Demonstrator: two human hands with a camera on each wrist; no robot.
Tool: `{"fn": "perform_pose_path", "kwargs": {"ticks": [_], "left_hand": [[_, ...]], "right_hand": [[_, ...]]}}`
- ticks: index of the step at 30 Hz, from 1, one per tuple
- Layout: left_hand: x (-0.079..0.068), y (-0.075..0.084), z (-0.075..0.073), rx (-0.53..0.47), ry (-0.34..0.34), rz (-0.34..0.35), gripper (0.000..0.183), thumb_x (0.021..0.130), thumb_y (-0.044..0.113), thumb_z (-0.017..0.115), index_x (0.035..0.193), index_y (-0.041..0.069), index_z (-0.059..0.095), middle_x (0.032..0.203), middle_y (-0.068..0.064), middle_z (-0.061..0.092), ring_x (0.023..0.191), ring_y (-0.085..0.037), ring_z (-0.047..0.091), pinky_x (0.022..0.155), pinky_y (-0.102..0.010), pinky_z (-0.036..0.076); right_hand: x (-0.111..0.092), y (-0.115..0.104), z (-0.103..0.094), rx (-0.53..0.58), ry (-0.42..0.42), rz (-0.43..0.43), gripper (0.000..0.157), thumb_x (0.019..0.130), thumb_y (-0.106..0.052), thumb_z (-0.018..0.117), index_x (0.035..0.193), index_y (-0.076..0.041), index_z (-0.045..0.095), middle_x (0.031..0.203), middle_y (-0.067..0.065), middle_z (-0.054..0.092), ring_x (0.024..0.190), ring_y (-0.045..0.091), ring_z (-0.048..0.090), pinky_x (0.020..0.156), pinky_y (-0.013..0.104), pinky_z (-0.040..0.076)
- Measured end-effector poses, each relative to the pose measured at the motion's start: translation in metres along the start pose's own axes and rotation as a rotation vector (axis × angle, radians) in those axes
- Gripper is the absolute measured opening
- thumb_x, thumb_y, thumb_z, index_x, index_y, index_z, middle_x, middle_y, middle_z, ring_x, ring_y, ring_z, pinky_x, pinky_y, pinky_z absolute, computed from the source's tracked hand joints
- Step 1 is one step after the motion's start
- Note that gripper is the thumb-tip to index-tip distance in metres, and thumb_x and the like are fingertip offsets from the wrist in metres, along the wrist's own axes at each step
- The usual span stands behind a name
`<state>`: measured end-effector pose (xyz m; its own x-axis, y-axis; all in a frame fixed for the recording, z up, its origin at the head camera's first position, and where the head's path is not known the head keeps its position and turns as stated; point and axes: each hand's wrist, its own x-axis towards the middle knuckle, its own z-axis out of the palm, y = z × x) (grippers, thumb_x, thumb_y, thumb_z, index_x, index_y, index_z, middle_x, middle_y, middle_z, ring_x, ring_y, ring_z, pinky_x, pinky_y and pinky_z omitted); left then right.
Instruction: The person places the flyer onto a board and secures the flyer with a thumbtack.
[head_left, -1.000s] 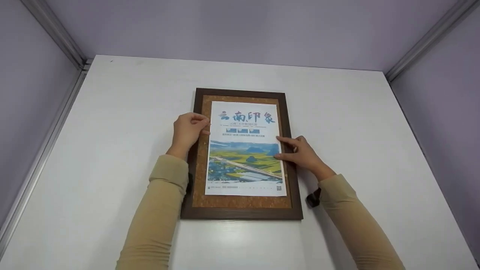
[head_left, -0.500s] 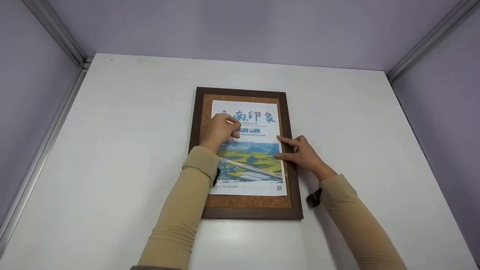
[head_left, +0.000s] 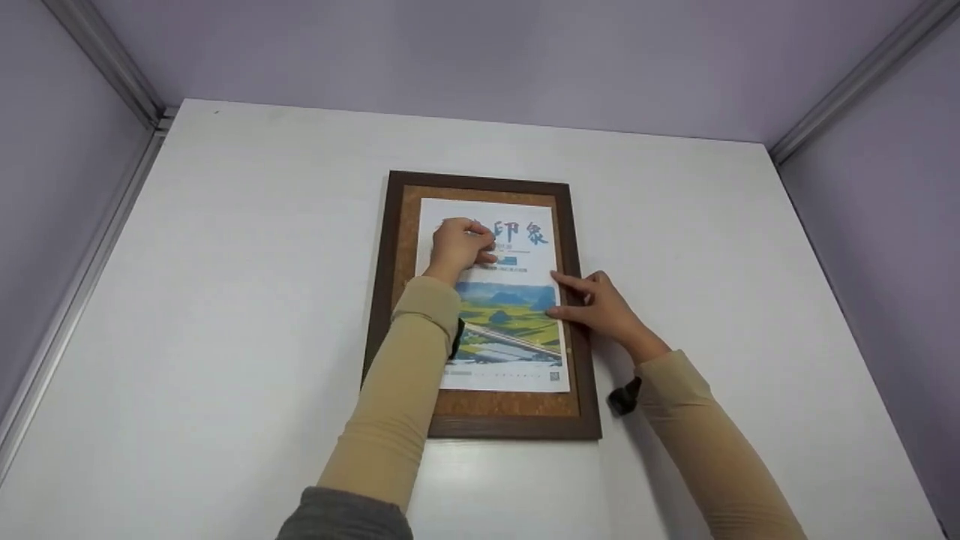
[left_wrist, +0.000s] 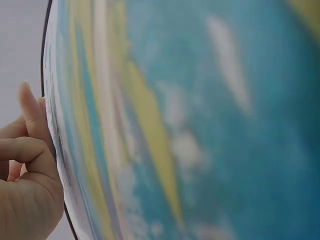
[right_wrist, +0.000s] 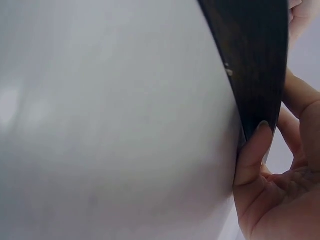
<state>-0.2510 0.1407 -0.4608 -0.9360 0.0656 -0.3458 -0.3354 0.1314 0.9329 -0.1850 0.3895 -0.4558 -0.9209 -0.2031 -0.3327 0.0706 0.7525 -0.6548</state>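
A paper poster (head_left: 517, 315) with large brush-style Chinese characters and a green and blue landscape lies on a cork board (head_left: 510, 405). A dark brown wooden frame (head_left: 517, 428) surrounds the cork. My left hand (head_left: 461, 246) is over the poster's upper left half, thumb and forefinger brought together near the title. What may be between those fingertips is hidden; I cannot tell whether they hold anything. My right hand (head_left: 606, 306) has thumb and forefinger spread apart, their tips on the poster's right edge. In the right wrist view the thumb (right_wrist: 257, 150) overlaps the dark frame.
A broad white surface (head_left: 247, 300) lies behind the frame. Lilac panels (head_left: 480, 60) border it at the back and both sides, with metal rails (head_left: 105, 64) at the corners. A tiny pale spot (head_left: 568, 350) shows on the cork, right of the poster.
My left hand has moved right, from the poster's left edge to over its title, covering some of the characters. The right hand has kept its place at the right edge.
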Motion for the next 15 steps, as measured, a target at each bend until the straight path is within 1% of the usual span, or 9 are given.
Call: {"fn": "perform_pose_path", "kwargs": {"ticks": [4,11,15], "left_hand": [[0.0022,0.0006,0.0030,0.031,0.016,-0.013,0.017,0.099,0.015,0.062,0.109,0.003,0.068,0.105,-0.013,0.073,0.069,-0.012,0.072,0.073,-0.026,0.057],[0.0026,0.0005,0.0076,0.078,0.027,-0.037,0.016,0.100,0.019,0.060,0.106,0.007,0.069,0.098,-0.009,0.073,0.067,-0.012,0.070,0.055,-0.023,0.049],[0.0031,-0.0007,0.0077,0.085,0.043,-0.055,0.014,0.100,0.020,0.061,0.104,0.008,0.067,0.090,-0.008,0.072,0.062,-0.013,0.069,0.049,-0.023,0.049]], "right_hand": [[-0.0011,-0.0001,-0.0007,0.002,0.000,0.011,0.071,0.088,-0.039,0.075,0.150,-0.025,0.045,0.106,0.011,0.035,0.089,0.025,0.033,0.074,0.037,0.030],[-0.0034,0.0006,-0.0018,0.004,0.004,0.008,0.070,0.088,-0.037,0.075,0.150,-0.024,0.045,0.104,0.011,0.034,0.088,0.024,0.032,0.074,0.037,0.030],[-0.0036,0.0004,-0.0005,0.006,0.004,0.011,0.070,0.088,-0.038,0.076,0.150,-0.024,0.045,0.105,0.011,0.034,0.089,0.024,0.033,0.074,0.037,0.031]]}}
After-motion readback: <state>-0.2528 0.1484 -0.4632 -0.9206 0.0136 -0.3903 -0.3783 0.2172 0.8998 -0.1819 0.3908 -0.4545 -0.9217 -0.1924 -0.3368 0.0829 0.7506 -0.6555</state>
